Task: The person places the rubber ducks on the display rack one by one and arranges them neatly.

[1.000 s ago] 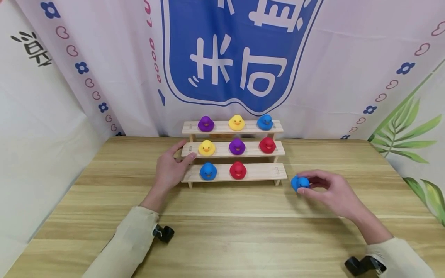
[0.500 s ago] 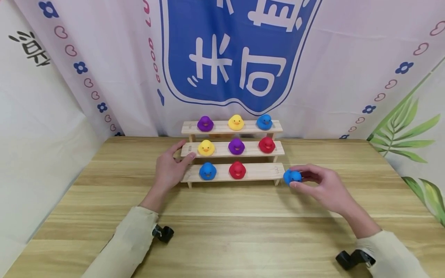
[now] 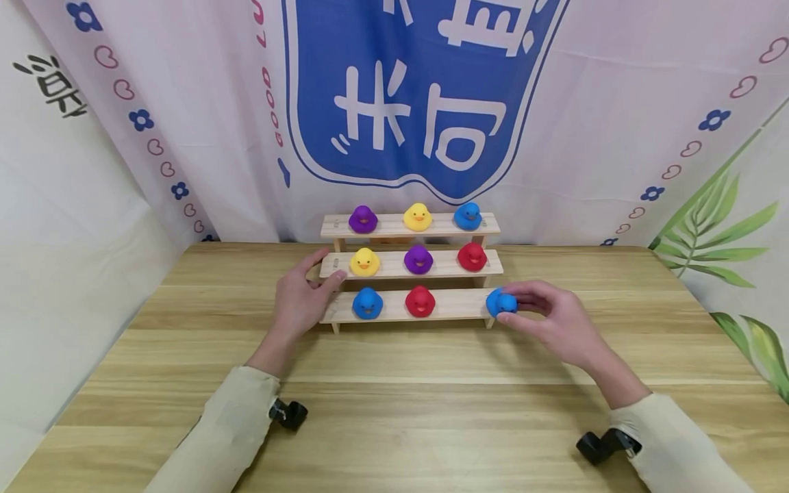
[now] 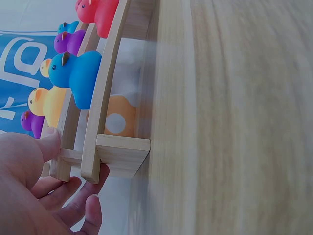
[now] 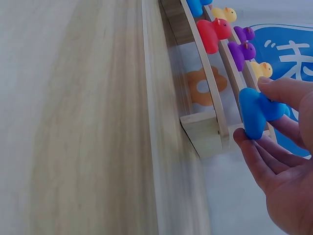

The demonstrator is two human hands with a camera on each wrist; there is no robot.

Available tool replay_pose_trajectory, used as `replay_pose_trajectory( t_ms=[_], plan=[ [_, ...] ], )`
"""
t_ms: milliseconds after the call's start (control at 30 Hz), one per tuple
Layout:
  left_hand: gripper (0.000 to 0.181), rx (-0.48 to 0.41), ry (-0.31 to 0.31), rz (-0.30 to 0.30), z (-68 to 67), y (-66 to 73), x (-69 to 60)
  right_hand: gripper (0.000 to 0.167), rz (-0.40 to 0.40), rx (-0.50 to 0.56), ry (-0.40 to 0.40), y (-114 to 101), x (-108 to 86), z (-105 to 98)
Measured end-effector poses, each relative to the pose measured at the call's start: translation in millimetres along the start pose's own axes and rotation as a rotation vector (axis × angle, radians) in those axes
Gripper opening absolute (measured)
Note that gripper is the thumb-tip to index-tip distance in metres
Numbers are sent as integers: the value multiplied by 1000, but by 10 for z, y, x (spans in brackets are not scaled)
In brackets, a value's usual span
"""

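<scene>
A blue rubber duck (image 3: 502, 303) is pinched between thumb and fingers of my right hand (image 3: 557, 325), at the right end of the lowest shelf of a three-tier wooden stand (image 3: 459, 305). In the right wrist view this duck (image 5: 255, 111) looks apart from the shelf edge. My left hand (image 3: 300, 298) holds the stand's left end. Its thumb (image 4: 49, 143) lies on the middle shelf, while fingers touch the shelf ends from below. On the lowest shelf sit another blue duck (image 3: 368, 303) and a red duck (image 3: 420, 301).
The middle shelf carries a yellow duck (image 3: 365, 262), a purple duck (image 3: 418, 260) and a red duck (image 3: 472, 257). On top stand purple (image 3: 363, 220), yellow and blue ducks. A printed curtain (image 3: 234, 137) hangs right behind the stand, at the back of the wooden table (image 3: 394, 424).
My right hand has carried the blue duck left and slightly away from me, from beside the stand to the right end of its lowest shelf. The left hand stays on the stand.
</scene>
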State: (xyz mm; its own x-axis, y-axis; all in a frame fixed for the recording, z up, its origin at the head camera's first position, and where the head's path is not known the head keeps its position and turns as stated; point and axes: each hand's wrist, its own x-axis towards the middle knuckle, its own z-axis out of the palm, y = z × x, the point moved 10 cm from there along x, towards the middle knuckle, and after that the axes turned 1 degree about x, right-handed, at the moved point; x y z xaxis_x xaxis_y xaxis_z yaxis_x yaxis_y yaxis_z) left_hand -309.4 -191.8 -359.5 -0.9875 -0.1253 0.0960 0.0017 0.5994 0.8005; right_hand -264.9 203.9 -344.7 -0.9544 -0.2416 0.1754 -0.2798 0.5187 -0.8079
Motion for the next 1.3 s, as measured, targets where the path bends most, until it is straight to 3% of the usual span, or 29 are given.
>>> replay_pose_trajectory(
  t_ms=[700, 1300],
  plan=[
    [64, 9, 3, -19, -31, -21, -42, 39, 3, 0, -52, -25, 244, 306],
    [63, 2, 3, 4, 9, -11, -26, 41, -15, -85, -67, -51, 245, 331]
  ],
)
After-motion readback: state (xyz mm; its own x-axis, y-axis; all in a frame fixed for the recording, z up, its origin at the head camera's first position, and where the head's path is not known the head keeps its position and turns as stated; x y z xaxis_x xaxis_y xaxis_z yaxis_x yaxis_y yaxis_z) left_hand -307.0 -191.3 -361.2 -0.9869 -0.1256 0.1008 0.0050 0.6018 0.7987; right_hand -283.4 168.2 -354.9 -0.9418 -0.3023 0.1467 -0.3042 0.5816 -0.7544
